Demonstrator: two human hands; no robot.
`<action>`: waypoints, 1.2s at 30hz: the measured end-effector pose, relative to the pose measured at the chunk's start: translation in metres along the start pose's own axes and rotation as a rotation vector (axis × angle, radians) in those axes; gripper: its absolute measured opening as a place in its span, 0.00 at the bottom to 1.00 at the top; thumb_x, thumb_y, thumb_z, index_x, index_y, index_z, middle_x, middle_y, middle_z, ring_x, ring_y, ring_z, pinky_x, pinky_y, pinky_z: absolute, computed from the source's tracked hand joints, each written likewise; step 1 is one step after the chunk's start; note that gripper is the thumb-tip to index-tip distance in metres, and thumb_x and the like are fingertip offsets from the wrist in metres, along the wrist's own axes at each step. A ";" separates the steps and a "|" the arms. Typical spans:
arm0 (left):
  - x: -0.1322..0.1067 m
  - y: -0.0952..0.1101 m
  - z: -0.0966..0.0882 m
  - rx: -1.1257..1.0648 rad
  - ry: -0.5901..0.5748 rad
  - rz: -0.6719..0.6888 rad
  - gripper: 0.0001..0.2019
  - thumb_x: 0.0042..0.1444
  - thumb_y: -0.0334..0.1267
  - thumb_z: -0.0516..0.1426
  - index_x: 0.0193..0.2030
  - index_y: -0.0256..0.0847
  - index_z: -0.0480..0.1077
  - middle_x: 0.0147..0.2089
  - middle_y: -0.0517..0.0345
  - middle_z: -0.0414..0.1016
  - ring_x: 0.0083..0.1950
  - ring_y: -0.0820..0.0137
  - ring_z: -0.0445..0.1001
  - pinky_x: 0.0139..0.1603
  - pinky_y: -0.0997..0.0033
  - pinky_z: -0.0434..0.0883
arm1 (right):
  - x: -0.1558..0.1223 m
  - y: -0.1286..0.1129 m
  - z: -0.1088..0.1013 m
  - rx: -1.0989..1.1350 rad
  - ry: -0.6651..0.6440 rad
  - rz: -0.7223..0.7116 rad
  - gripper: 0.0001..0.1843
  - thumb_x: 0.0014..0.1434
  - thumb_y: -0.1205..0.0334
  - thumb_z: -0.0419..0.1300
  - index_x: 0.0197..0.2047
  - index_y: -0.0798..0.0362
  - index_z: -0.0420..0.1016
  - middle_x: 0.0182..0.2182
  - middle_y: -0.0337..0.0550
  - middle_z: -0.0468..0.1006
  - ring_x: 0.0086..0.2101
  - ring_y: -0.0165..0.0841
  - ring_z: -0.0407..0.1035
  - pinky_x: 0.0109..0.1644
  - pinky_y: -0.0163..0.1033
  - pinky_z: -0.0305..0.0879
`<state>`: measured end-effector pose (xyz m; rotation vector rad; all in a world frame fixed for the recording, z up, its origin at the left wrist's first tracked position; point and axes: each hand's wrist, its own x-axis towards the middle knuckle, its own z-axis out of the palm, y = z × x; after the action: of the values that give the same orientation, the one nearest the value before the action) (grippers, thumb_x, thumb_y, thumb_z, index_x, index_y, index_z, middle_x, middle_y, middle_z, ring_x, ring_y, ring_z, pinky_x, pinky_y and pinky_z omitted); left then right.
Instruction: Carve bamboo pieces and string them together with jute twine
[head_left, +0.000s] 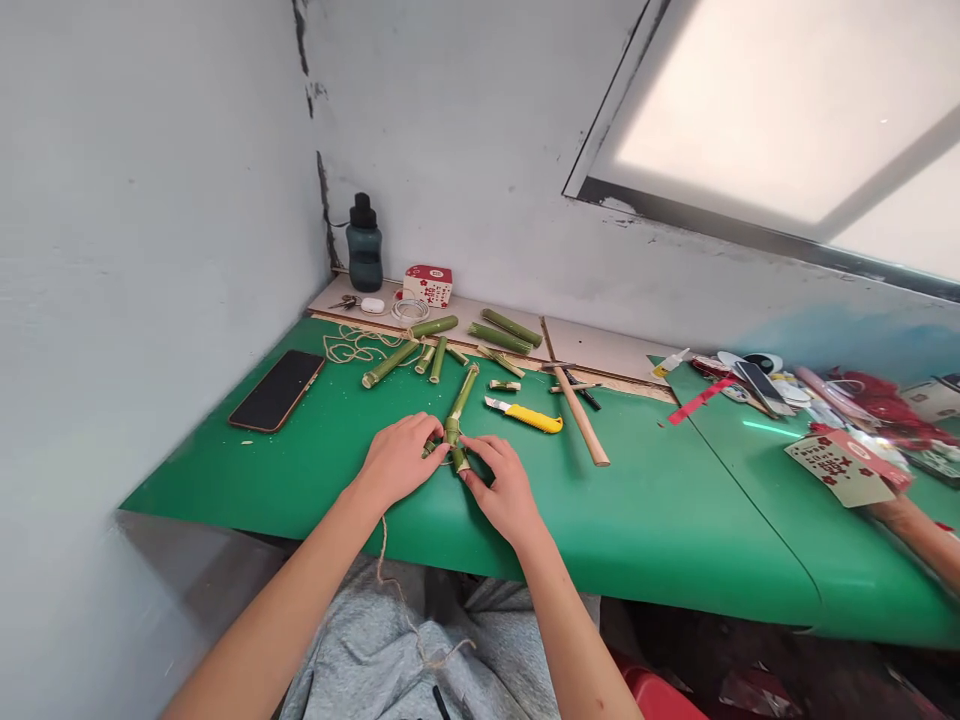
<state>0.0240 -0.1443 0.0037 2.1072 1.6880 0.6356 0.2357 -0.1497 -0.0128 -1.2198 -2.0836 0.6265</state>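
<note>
A green bamboo stick lies on the table in front of me, pointing away, with a short bamboo crosspiece at its near part. My left hand is closed on the crosspiece, its thumb against the joint. From beneath it a strand of twine hangs over the table edge onto my lap. My right hand pinches the stick's lower end from the right. Part of the joint is hidden by my fingers. A yellow utility knife with its blade out lies to the right, beside a wooden-handled hammer.
A phone lies at left on the green table. Cut bamboo pieces and loose twine are behind my hands. A bottle stands in the corner. At right, another person's hand holds a box near clutter.
</note>
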 end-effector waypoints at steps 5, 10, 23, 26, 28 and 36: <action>-0.001 0.001 -0.002 -0.033 -0.009 -0.013 0.06 0.69 0.44 0.56 0.44 0.46 0.70 0.47 0.58 0.78 0.49 0.64 0.77 0.42 0.63 0.67 | -0.006 -0.003 0.000 -0.014 0.026 -0.006 0.27 0.60 0.70 0.61 0.60 0.41 0.77 0.54 0.46 0.79 0.53 0.46 0.72 0.60 0.57 0.72; -0.002 0.000 -0.006 -0.102 0.013 -0.084 0.06 0.70 0.40 0.52 0.49 0.47 0.68 0.50 0.59 0.77 0.39 0.68 0.76 0.37 0.65 0.66 | 0.015 0.015 -0.020 -0.082 0.159 0.066 0.31 0.56 0.74 0.51 0.60 0.47 0.77 0.57 0.49 0.78 0.55 0.43 0.74 0.61 0.53 0.72; -0.003 -0.009 0.004 -0.194 0.025 0.086 0.09 0.67 0.35 0.55 0.52 0.48 0.67 0.58 0.56 0.72 0.61 0.59 0.72 0.54 0.58 0.71 | 0.134 0.073 -0.059 -0.339 0.036 0.310 0.15 0.71 0.55 0.63 0.56 0.53 0.77 0.55 0.50 0.79 0.52 0.41 0.76 0.57 0.52 0.75; -0.003 -0.011 0.006 -0.193 0.016 0.121 0.14 0.64 0.31 0.55 0.55 0.48 0.65 0.61 0.53 0.71 0.62 0.57 0.71 0.57 0.55 0.72 | 0.104 0.058 -0.059 -0.299 0.157 0.322 0.12 0.70 0.57 0.61 0.52 0.53 0.79 0.48 0.52 0.82 0.51 0.44 0.75 0.56 0.51 0.72; -0.003 -0.011 0.007 -0.201 0.019 0.130 0.17 0.63 0.29 0.55 0.57 0.48 0.65 0.62 0.53 0.70 0.63 0.57 0.70 0.59 0.54 0.72 | 0.073 0.048 -0.056 -0.249 0.230 0.335 0.16 0.70 0.51 0.58 0.53 0.52 0.79 0.45 0.50 0.83 0.46 0.44 0.76 0.51 0.48 0.72; -0.001 -0.012 0.007 -0.276 0.124 0.001 0.13 0.66 0.33 0.56 0.56 0.47 0.66 0.57 0.54 0.72 0.51 0.62 0.76 0.52 0.57 0.75 | -0.005 0.021 -0.022 -0.067 0.285 0.394 0.22 0.64 0.45 0.59 0.50 0.52 0.79 0.36 0.47 0.83 0.32 0.39 0.74 0.36 0.42 0.68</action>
<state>0.0181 -0.1425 -0.0084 1.9084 1.5580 0.9584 0.2656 -0.1428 -0.0133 -1.6728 -1.6536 0.5199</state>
